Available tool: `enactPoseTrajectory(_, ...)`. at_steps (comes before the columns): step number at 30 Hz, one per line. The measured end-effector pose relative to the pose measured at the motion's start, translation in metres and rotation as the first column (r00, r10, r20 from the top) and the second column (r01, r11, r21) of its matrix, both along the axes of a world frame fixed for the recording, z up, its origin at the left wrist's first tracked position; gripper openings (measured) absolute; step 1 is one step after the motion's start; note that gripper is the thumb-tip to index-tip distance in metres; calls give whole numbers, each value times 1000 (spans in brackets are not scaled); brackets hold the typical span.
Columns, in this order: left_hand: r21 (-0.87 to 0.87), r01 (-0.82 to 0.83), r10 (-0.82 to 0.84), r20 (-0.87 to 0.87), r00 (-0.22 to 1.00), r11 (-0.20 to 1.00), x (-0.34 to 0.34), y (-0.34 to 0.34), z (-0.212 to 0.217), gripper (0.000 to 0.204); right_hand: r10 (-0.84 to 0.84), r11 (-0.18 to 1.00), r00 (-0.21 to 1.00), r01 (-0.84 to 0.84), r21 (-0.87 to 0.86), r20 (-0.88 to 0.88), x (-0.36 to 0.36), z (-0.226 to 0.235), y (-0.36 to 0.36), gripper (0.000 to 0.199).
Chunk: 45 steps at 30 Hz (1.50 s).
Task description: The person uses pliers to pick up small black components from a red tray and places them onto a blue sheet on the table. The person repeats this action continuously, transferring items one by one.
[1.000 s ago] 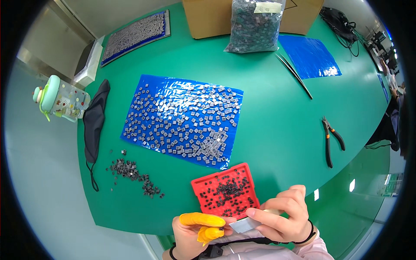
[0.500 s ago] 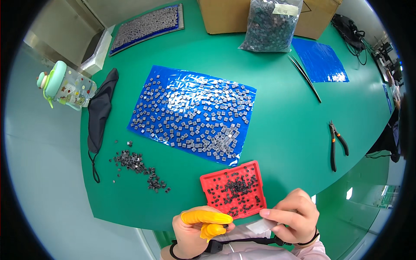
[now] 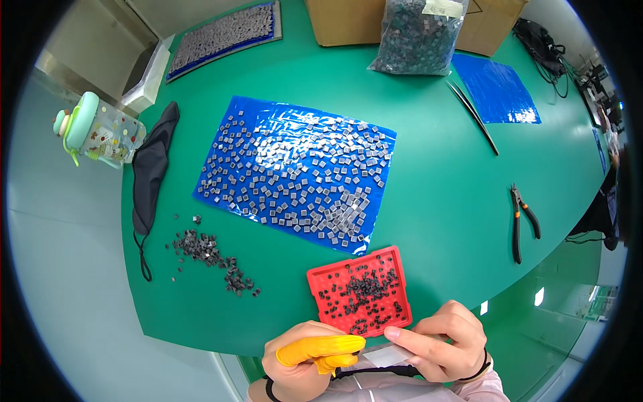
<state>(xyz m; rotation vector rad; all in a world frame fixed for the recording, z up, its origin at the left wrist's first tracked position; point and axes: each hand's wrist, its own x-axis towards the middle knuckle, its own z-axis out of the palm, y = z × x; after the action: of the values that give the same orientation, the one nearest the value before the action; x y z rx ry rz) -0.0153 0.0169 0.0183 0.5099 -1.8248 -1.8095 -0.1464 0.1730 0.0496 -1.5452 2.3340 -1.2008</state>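
Note:
My left hand [image 3: 309,355], with yellow finger cots on two fingers, and my right hand [image 3: 443,338] are close together at the near table edge. Between them they pinch a small pale flat piece [image 3: 385,356], perhaps a clear bag or strip. Just beyond the hands lies a red square tray [image 3: 320,282] with small dark parts scattered in it. Farther out, a blue sheet [image 3: 221,194] carries many small grey square parts.
A loose pile of dark parts [image 3: 211,258] lies left of the tray. A black face mask [image 3: 149,175] and a green-lidded bottle [image 3: 97,130] sit far left. Pliers [image 3: 522,221] lie right. A bag of parts [image 3: 415,33], cardboard boxes, a second blue sheet [image 3: 495,90] and tweezers stand behind.
The view has shifted, so the table things sit lower and nearer. Both hands stay together at the near edge, holding the pale piece.

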Motion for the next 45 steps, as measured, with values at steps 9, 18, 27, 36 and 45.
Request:
enactPoseTrajectory(9, -55, -5, 7, 28, 1000, 998, -2, 1, 3, 12, -9, 1000, 999, 9, -7, -38, 2, -4, 1, 37)
enactPoseTrajectory(18, -140, -5, 8, 18, 1000, 990, -4, -1, 3, 12, -12, 999, 999, 14, 40, -53, 2, -2, 2, 38)
enactPoseTrajectory(27, -44, 9, -7, 46, 999, 999, -3, 1, 2, 17, -64, 996, 991, 70, 48, -119, 4, -2, 2, 49)
enactPoseTrajectory(36, 154, 25, -43, 114, 993, 988, 1, 3, 1, 21, -92, 993, 974, 105, 51, -206, 6, -3, 4, 55)
enactPoseTrajectory(45, 382, 64, -130, 148, 980, 922, 4, 1, 4, 22, -94, 993, 942, 110, 31, -323, 10, -9, 8, 54)
